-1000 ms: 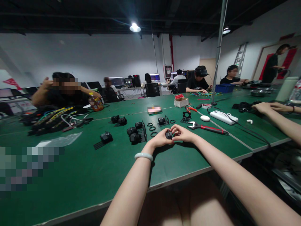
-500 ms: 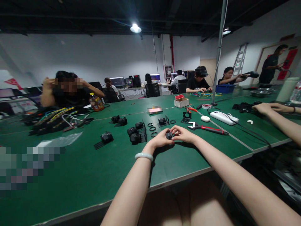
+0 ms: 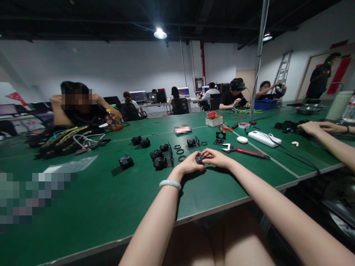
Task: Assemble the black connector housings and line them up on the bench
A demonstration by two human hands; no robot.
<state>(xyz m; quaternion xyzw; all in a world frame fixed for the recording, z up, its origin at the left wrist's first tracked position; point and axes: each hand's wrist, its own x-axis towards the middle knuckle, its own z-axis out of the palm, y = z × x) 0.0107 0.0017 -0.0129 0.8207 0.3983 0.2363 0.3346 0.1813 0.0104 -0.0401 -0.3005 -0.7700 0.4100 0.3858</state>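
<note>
Between my two hands is a small black camera module (image 3: 199, 159), partly hidden by my fingers. My left hand (image 3: 190, 162) curls round it from the left, a pale bangle (image 3: 169, 184) on that wrist. From the right, the fingers of my right hand (image 3: 215, 158) pinch its other side. Just beyond lie several black rings (image 3: 180, 151) and a black camera on a bracket (image 3: 191, 143). To the left, more black cameras on brackets (image 3: 161, 157) stand in a group, with a single one (image 3: 126, 161) further left. Right of my hands lies an adjustable wrench (image 3: 245, 151) with a red and black handle.
On the green table (image 3: 111, 207) lie a white power bank (image 3: 264, 139) with a cable, a white oval case (image 3: 242, 140), a small box (image 3: 213, 120) and bundled wires (image 3: 63, 142). A metal pole (image 3: 257, 62) rises behind. Another person's hands (image 3: 313, 128) are at right.
My hands stay in nearly the same place, and the camera module shows slightly more between them. Across the table, the person at left has raised their head a little.
</note>
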